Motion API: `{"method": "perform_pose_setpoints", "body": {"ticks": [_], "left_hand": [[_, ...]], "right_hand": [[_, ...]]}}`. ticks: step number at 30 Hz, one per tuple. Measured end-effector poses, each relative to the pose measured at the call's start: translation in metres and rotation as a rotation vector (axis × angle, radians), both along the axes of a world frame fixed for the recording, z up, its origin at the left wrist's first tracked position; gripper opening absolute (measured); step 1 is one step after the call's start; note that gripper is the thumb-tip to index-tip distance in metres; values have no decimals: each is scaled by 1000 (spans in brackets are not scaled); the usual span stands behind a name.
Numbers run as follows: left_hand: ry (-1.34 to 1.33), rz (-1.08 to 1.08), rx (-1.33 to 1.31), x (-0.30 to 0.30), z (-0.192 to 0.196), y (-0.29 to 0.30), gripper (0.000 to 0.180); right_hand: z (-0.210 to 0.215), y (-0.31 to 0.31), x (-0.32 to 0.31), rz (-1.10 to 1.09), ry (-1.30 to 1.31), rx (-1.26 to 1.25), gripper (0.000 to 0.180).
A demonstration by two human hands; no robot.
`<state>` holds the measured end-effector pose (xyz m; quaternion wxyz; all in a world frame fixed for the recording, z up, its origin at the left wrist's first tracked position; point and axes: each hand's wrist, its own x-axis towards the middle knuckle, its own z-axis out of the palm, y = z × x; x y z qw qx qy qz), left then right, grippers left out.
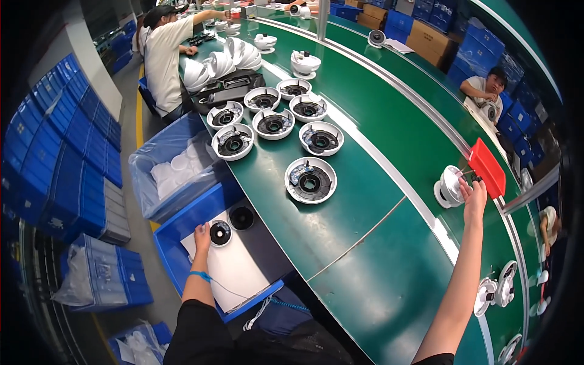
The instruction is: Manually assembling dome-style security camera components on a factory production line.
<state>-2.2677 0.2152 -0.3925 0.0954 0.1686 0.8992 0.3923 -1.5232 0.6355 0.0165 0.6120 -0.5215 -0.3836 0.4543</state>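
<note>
My left hand [202,237] is low on the left, over a blue bin. Its fingers close on the edge of a round camera part [220,233], black with a white rim and a bright centre. Beside that lies another black round part [241,217] in the bin. My right hand [474,198] is stretched far out to the right, fingers bent around something small and dark that I cannot make out. Close by its fingertips are a white dome camera housing [449,187] on the green belt and a red tray [488,168].
Several white bowl-shaped housings with black insides [311,180] stand on the green table [359,261]. The blue bin [173,258] holds a pale sheet. Behind it is a plastic-lined bin [146,176] of white parts. Co-workers sit at the far left [164,67] and far right [486,91].
</note>
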Motion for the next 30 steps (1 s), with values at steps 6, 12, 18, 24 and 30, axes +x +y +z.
{"method": "perform_pose_setpoints", "body": {"ticks": [6, 12, 18, 24, 30], "left_hand": [[-306, -241, -209, -26, -9, 41, 75], [-376, -313, -56, 5, -41, 74, 56], [-412, -324, -82, 97, -29, 53, 43], [-605, -373, 219, 279, 101, -12, 42], [-759, -547, 557, 482, 333, -53, 47]], "right_hand": [[-8, -21, -34, 80, -327, 29, 36], [-12, -56, -14, -26, -696, 144, 43], [41, -141, 75, 92, -739, 112, 34], [122, -259, 223, 136, -909, -14, 18], [173, -310, 394, 213, -1145, 30, 26]]}}
